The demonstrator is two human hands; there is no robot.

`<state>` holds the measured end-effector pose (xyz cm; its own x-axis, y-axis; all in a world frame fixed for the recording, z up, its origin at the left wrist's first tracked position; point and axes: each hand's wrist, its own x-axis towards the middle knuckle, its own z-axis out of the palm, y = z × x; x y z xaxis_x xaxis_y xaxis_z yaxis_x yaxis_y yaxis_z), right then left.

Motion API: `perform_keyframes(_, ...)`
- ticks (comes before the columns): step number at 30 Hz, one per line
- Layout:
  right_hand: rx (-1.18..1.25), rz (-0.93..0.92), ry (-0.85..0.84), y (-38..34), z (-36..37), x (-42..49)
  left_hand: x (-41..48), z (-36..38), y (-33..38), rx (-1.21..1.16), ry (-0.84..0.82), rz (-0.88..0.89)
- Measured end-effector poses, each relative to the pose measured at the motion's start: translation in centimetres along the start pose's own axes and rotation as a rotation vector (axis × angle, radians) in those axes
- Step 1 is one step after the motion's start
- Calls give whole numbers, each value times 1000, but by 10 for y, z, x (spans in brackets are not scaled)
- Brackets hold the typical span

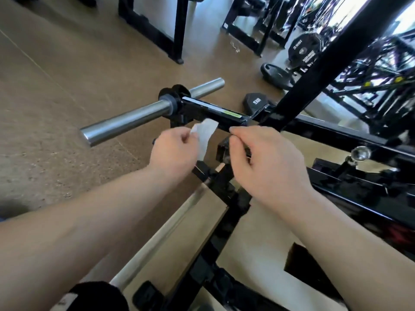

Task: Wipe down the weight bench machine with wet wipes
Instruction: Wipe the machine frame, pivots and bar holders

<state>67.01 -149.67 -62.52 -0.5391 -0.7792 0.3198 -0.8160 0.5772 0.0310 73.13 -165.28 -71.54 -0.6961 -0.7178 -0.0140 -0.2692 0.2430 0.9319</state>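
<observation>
White wipe (205, 135): pinched by its edge, hanging just below the machine's black arm (215, 113).
Left hand (173, 151): fingers curled, pinching the wipe.
Right hand (269, 162): fingers curled, tips at the arm; cannot tell if it holds anything.
Steel peg (125, 123): juts from the arm's end.
Plates (301, 50): on the floor, well beyond.

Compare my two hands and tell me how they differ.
The left hand pinches a white wet wipe; the right hand has curled fingers with nothing seen in them. The left hand is nearer the chrome peg; the right hand reaches the black frame bar. Both are bare and raised over the machine.
</observation>
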Motion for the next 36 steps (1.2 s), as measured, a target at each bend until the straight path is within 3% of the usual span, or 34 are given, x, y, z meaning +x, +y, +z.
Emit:
perform_keyframes(2,-123,161,-106,30,-4,10,2,11,26,61,32,278)
perform_keyframes(5,-93,422,-219,63,3,-2,-8,45,33,157,-108,658)
perform_keyframes(8,-156,340,-150,63,12,-17,-17,75,15,423,-244,775)
perform_keyframes(11,-173,310,-139,59,13,-13,-11,73,8,464,-358,902)
perform_keyframes(16,-169,342,-176,60,14,-13,-1,57,4,498,-278,667)
perform_keyframes(21,90,510,-157,61,7,-3,-24,63,14,424,-449,1003)
perform_keyframes(27,-57,440,-116,64,3,-13,-2,56,14,602,-290,723)
perform_keyframes(33,-125,681,-181,85,-32,-35,-45,92,44,448,-452,1132)
perform_keyframes(36,-183,688,-227,84,-36,-48,-18,81,34,523,-426,1077)
